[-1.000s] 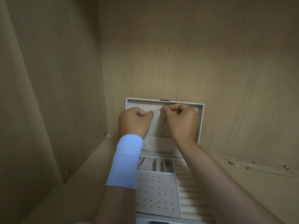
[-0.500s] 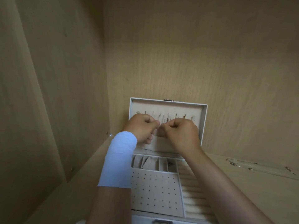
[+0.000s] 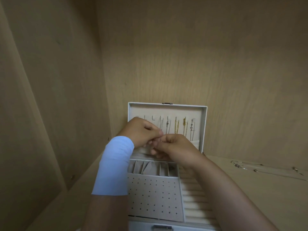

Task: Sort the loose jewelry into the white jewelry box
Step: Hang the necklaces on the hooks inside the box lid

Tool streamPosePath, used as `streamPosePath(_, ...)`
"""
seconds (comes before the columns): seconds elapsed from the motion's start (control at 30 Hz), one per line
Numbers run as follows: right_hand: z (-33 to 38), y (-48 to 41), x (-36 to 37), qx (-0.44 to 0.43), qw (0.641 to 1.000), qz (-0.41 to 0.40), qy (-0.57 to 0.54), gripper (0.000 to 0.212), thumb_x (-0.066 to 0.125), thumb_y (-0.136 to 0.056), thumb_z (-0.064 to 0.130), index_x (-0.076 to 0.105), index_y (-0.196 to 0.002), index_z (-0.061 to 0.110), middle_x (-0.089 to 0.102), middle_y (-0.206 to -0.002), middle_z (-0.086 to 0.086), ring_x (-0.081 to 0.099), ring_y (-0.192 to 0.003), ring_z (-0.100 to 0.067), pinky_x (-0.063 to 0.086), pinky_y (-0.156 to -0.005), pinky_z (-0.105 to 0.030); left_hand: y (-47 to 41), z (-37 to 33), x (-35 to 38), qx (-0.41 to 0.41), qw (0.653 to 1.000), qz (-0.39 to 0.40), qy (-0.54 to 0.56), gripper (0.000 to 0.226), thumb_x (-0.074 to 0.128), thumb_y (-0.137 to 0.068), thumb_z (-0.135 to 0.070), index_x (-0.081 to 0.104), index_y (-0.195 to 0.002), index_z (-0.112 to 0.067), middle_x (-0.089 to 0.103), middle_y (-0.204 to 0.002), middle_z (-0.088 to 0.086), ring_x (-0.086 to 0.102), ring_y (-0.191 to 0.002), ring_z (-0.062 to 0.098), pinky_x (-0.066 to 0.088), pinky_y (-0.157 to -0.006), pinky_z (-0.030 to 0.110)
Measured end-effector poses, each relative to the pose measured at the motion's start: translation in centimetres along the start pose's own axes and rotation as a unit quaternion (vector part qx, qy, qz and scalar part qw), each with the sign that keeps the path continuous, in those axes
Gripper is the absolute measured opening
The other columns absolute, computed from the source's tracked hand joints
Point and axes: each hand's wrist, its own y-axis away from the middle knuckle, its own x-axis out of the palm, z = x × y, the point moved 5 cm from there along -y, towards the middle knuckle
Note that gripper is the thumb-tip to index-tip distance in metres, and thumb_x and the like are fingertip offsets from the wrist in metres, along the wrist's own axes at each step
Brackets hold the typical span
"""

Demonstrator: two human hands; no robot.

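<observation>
— Where is the box?

— The white rectangular jewelry box (image 3: 146,105) sits on the pale wooden shelf (image 3: 250,197), with its lid standing open against the back panel. Thin silver chains (image 3: 168,126) and a gold chain (image 3: 176,128) hang from hooks inside the lid.

— And the hands?

— They meet in front of the lid's lower half. The right hand (image 3: 178,147) has its fingers curled, pinching a small silvery piece (image 3: 161,140) that is too small to identify. The left hand (image 3: 141,131), with a light blue band (image 3: 115,165) on its forearm, curls its fingertips to the same spot. Whether it grips the piece I cannot tell.

— Anything outside the box?

— Loose silvery jewelry (image 3: 240,165) lies on the shelf, well to the right of the box.
</observation>
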Motion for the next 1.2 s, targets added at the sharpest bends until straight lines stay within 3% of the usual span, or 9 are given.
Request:
streamPosePath(0.2,0.5,0.7,-1.9,0.006,0.990,0.001,0.141,0.019,0.063,-0.095,0.020,0.076,-0.082,0.014,0.075,-0.073,-0.002,0.061,-0.069,-0.016,0.053,-0.073,-0.032,-0.2,0.9,0.0,-0.029,0.999,-0.017,0.009,0.006,0.067,-0.089,-0.017,0.072,-0.092,-0.018,0.069,-0.072,0.004,0.060,-0.056,0.013,0.048,-0.048,0.020)
streamPosePath(0.33,2.4,1.1,-3.9,-0.073,0.979,-0.033,0.190,0.016,0.066,-0.094,0.026,0.077,-0.085,0.019,0.074,-0.075,0.009,0.065,-0.075,-0.001,0.051,-0.076,-0.024,0.3,0.3,1.9,-0.043,0.995,0.087,0.038,0.020,0.059,-0.094,-0.016,0.069,-0.111,-0.019,0.069,-0.062,-0.006,0.063,-0.057,0.012,0.049,-0.049,0.021)
streamPosePath(0.4,3.2,1.1,-4.9,-0.117,0.970,-0.069,0.203,0.014,0.068,-0.092,0.027,0.078,-0.084,0.022,0.075,-0.080,0.008,0.068,-0.084,-0.006,0.054,-0.085,-0.031,0.6,-0.1,3.3,-0.048,0.983,0.149,0.095,0.022,0.054,-0.097,-0.009,0.065,-0.116,-0.010,0.067,-0.058,-0.003,0.061,-0.052,0.010,0.046,-0.046,0.019)
streamPosePath(0.5,3.3,1.0,-6.0,-0.147,0.969,-0.107,0.169,0.014,0.070,-0.091,0.025,0.077,-0.081,0.019,0.075,-0.075,0.003,0.072,-0.078,-0.014,0.057,-0.084,-0.042,0.9,-0.7,4.2,-0.040,0.977,0.174,0.113,0.023,0.057,-0.096,-0.011,0.064,-0.112,0.004,0.071,-0.081,0.010,0.059,-0.052,0.009,0.040,-0.042,0.017)
streamPosePath(0.67,2.7,0.7,-6.8,-0.141,0.964,-0.128,0.184,0.014,0.070,-0.090,0.029,0.078,-0.081,0.021,0.074,-0.076,0.008,0.062,-0.063,0.001,0.050,-0.068,-0.028,0.8,-0.8,2.9,-0.015,0.987,0.134,0.083,0.010,0.063,-0.093,-0.016,0.071,-0.097,-0.011,0.076,-0.089,0.002,0.059,-0.057,0.011,0.041,-0.044,0.018)
streamPosePath(0.77,1.6,0.9,-6.2,-0.059,0.971,-0.038,0.227,0.015,0.064,-0.092,0.027,0.078,-0.091,0.021,0.070,-0.073,0.014,0.056,-0.056,0.007,0.051,-0.065,-0.027,0.9,-0.9,2.2,-0.017,0.991,0.114,0.075,0.009,0.064,-0.092,-0.016,0.072,-0.095,-0.012,0.076,-0.091,0.002,0.061,-0.060,0.012,0.043,-0.046,0.018)
streamPosePath(0.9,0.2,1.1,-3.4,-0.005,0.973,0.062,0.221,0.017,0.070,-0.086,0.029,0.075,-0.100,0.021,0.074,-0.084,0.004,0.063,-0.062,-0.007,0.056,-0.065,-0.028,0.9,-1.4,1.6,-0.003,0.996,0.079,0.047,0.007,0.068,-0.089,-0.019,0.074,-0.086,-0.019,0.071,-0.080,-0.002,0.059,-0.060,0.005,0.042,-0.047,0.017)
streamPosePath(1.0,0.2,0.7,-2.5,-0.036,0.987,0.031,0.152,0.014,0.073,-0.088,0.027,0.076,-0.087,0.014,0.071,-0.068,0.001,0.057,-0.052,-0.010,0.048,-0.055,-0.026,0.9,-1.6,1.5,0.006,0.997,0.072,0.017,0.009,0.069,-0.088,-0.019,0.075,-0.083,-0.022,0.069,-0.071,-0.006,0.054,-0.056,0.002,0.042,-0.047,0.016)
streamPosePath(1.2,2.0,1.0,-3.8,-0.120,0.967,-0.079,0.212,0.024,0.070,-0.091,0.029,0.075,-0.070,0.020,0.069,-0.061,0.009,0.056,-0.046,0.003,0.042,-0.056,-0.018,0.8,-0.7,0.4,-0.010,1.000,0.024,-0.012,0.010,0.067,-0.090,-0.024,0.076,-0.094,-0.023,0.074,-0.084,0.000,0.061,-0.061,0.005,0.044,-0.048,0.016)
